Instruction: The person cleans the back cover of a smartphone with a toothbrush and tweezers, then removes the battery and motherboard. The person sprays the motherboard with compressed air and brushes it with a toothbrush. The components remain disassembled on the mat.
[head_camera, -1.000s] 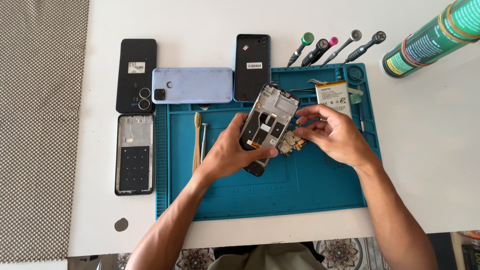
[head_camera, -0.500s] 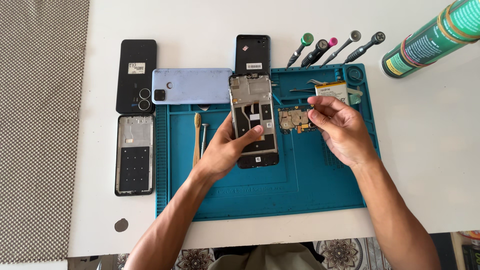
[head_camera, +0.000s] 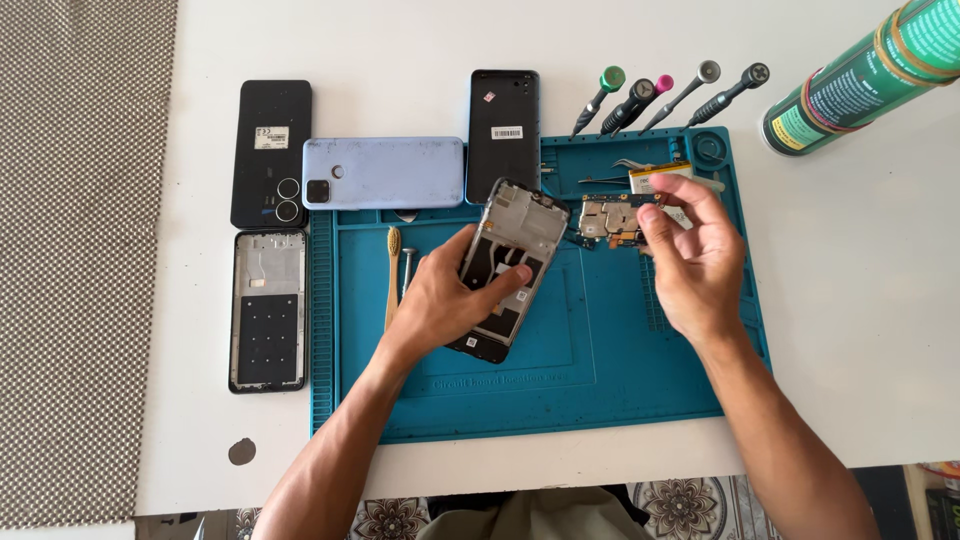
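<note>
Right hand (head_camera: 695, 270) is pinching a small circuit board (head_camera: 612, 222) at its edge. Left hand (head_camera: 450, 300) is gripping an opened phone frame (head_camera: 510, 262), tilted just beside the board, above the blue mat (head_camera: 600, 370).

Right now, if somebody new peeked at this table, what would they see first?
First, the two hands over the blue work mat: the left hand holds an opened phone frame tilted up, and the right hand pinches a small circuit board beside it. Next, the phones lined up at the mat's left edge, like the light blue phone, and the row of screwdrivers along the top.
</note>
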